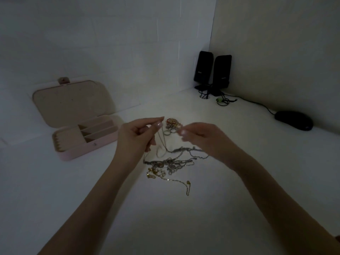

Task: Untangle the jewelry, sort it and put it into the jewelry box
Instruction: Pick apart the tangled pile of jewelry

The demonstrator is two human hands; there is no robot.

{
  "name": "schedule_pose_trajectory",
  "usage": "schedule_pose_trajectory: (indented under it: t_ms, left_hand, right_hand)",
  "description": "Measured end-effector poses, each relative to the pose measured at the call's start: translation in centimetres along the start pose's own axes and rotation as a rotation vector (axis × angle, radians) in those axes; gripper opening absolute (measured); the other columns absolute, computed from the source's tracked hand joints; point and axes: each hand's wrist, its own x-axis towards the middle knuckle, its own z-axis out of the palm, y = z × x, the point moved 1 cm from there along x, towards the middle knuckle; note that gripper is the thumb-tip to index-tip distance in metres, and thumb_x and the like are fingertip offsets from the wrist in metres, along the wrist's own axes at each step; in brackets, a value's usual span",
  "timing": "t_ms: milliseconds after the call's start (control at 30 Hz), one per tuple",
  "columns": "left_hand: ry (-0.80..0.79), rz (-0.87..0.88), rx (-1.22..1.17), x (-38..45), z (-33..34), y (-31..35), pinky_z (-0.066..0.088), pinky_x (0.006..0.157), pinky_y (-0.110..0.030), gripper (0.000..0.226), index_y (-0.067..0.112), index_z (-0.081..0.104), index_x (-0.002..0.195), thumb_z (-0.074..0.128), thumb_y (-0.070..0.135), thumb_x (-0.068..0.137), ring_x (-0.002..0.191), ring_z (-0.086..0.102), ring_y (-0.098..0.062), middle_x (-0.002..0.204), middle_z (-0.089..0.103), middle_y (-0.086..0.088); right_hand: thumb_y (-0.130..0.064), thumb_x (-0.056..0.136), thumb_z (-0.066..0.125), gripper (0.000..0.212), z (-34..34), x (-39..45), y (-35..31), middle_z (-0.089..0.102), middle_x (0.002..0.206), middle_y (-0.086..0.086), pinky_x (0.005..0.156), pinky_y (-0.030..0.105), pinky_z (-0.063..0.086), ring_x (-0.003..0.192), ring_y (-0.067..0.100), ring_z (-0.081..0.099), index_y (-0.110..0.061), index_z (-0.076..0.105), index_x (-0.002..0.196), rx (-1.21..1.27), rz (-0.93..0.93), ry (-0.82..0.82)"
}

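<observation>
Spanning the whole view: white tabletop point(202, 227), dim light. Far left, pink rectangular jewelry box point(86, 142) sits open, beige-lined lid point(73, 102) leaning back, divided compartments visible. Far right corner: two black upright speakers point(213, 72), black computer mouse point(294, 120) further right, cable trailing. Centre, left hand point(136, 137) raised, thumb and forefinger pinching a thin silver chain point(161, 142) that hangs to the pile. Right hand point(200, 138) opposite, fingertips pinched together; blurred, can't tell what it holds. Below both: tangled heap of silver and gold chains point(171, 163) on table. Just beyond hands: small cluster of rings point(170, 128).
</observation>
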Motion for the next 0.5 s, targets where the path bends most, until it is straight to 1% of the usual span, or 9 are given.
schedule_pose_trajectory:
  t_ms: [67, 133, 200, 300, 333, 367, 433, 467, 500]
  left_hand:
    - [-0.017, 0.042, 0.091, -0.3, 0.3, 0.1, 0.038, 0.039, -0.017, 0.017, 0.024, 0.073, 0.098, 0.067, 0.015, 0.085, 0.037, 0.042, -0.01, 0.042, 0.053, 0.001]
    - [-0.036, 0.071, 0.149, -0.6, 0.3, 0.0, 0.039, 0.04, -0.016, 0.021, 0.028, 0.071, 0.096, 0.068, 0.01, 0.083, 0.036, 0.045, -0.005, 0.043, 0.054, 0.002]
    - [-0.064, 0.106, 0.246, -0.7, 0.3, -0.2, 0.041, 0.043, -0.019, 0.023, 0.032, 0.066, 0.093, 0.068, 0.012, 0.083, 0.039, 0.048, -0.004, 0.046, 0.056, 0.001]
    - [-0.058, 0.141, 0.459, -0.5, 0.5, -0.7, 0.04, 0.05, -0.024, 0.024, 0.028, 0.051, 0.094, 0.071, 0.025, 0.081, 0.045, 0.048, -0.007, 0.053, 0.055, -0.003]
    - [-0.056, 0.112, 0.439, -0.5, 0.7, -0.9, 0.041, 0.052, -0.023, 0.026, 0.024, 0.048, 0.095, 0.071, 0.026, 0.081, 0.048, 0.048, -0.007, 0.055, 0.055, -0.003]
    - [-0.076, 0.044, 0.327, -0.5, 0.9, -0.9, 0.045, 0.058, -0.023, 0.026, 0.02, 0.048, 0.097, 0.069, 0.023, 0.083, 0.052, 0.053, -0.007, 0.059, 0.057, -0.003]
    - [-0.187, -0.13, -0.055, -0.7, 1.5, -0.7, 0.052, 0.073, -0.028, 0.025, 0.01, 0.048, 0.105, 0.063, 0.01, 0.085, 0.072, 0.066, -0.014, 0.076, 0.067, -0.006]
    - [-0.253, -0.192, -0.194, -0.9, 1.9, -0.6, 0.053, 0.079, -0.027, 0.027, 0.006, 0.049, 0.109, 0.058, 0.004, 0.083, 0.085, 0.068, -0.018, 0.087, 0.07, -0.009]
    - [-0.319, -0.212, -0.235, -1.1, 2.3, -0.5, 0.052, 0.083, -0.024, 0.029, 0.004, 0.05, 0.111, 0.055, -0.001, 0.083, 0.095, 0.067, -0.019, 0.096, 0.071, -0.01]
  right_hand:
    - [-0.045, 0.091, 0.052, 0.035, 1.7, 0.7, -1.1, 0.072, 0.098, 0.0, 0.084, 0.031, 0.054, 0.088, 0.011, 0.069, -0.018, 0.069, 0.105, 0.165, 0.054, -0.109]
    - [-0.041, 0.092, 0.054, 0.037, 2.7, 1.2, -1.5, 0.073, 0.095, 0.003, 0.087, 0.035, 0.055, 0.087, 0.016, 0.071, -0.009, 0.068, 0.105, 0.323, 0.092, -0.184]
    - [-0.032, 0.092, 0.057, 0.031, 3.1, 1.3, -1.7, 0.07, 0.081, 0.008, 0.081, 0.037, 0.057, 0.074, 0.021, 0.068, -0.003, 0.067, 0.098, 0.395, 0.08, -0.217]
    - [-0.026, 0.091, 0.06, 0.021, 2.9, 1.2, -1.6, 0.053, 0.059, -0.002, 0.065, 0.033, 0.052, 0.054, 0.013, 0.053, -0.007, 0.067, 0.085, 0.371, 0.096, -0.168]
    - [-0.026, 0.09, 0.061, 0.019, 2.8, 1.1, -1.7, 0.047, 0.055, -0.005, 0.062, 0.033, 0.048, 0.05, 0.011, 0.046, -0.012, 0.069, 0.082, 0.323, 0.102, -0.123]
    - [-0.026, 0.089, 0.062, 0.017, 2.7, 1.2, -2.0, 0.044, 0.052, -0.006, 0.058, 0.032, 0.044, 0.048, 0.01, 0.041, -0.016, 0.071, 0.079, 0.288, 0.093, -0.065]
    - [-0.02, 0.089, 0.061, 0.015, 2.2, 1.3, -3.0, 0.049, 0.053, -0.008, 0.049, 0.026, 0.037, 0.044, 0.007, 0.037, -0.016, 0.071, 0.079, 0.329, 0.048, 0.067]
    - [-0.018, 0.09, 0.059, 0.015, 1.8, 1.5, -3.6, 0.052, 0.054, -0.009, 0.046, 0.023, 0.034, 0.042, 0.005, 0.037, -0.015, 0.07, 0.082, 0.382, 0.021, 0.122]
    - [-0.018, 0.092, 0.057, 0.015, 1.4, 1.6, -4.2, 0.052, 0.052, -0.009, 0.043, 0.021, 0.032, 0.041, 0.005, 0.036, -0.014, 0.07, 0.085, 0.44, -0.013, 0.148]
